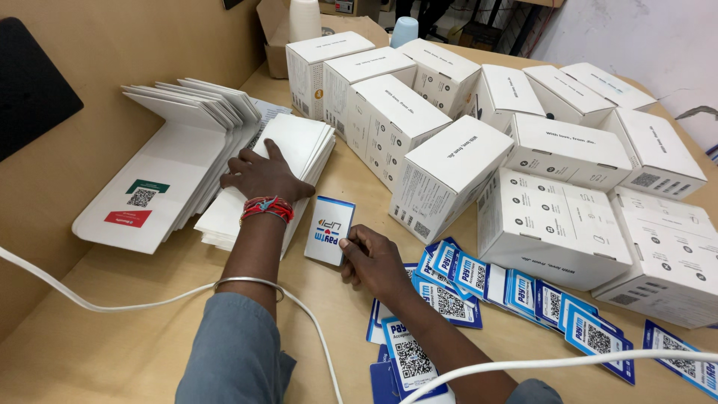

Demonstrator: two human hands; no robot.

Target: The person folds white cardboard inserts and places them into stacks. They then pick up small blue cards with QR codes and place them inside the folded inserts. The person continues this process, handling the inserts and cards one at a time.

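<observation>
Plywood table point(127, 344) fills the frame, with white printed cardboard boxes point(449, 172) crowding its upper right. At centre left, the left hand point(263, 176) lies flat, fingers spread, on a stack of white folded sheets point(299, 146). Just right, the right hand point(374, 260) pinches a small blue-and-white card point(329, 228), standing above scattered blue code stickers point(523, 295).

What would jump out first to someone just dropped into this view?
Probably the crowd of white boxes filling the far and right side of the wooden table. Next, the fan of blue-and-white code cards spread at lower right. At centre, the right hand holds a small white-and-blue card upright, while the left hand rests flat on a stack of white folded sheets.
</observation>
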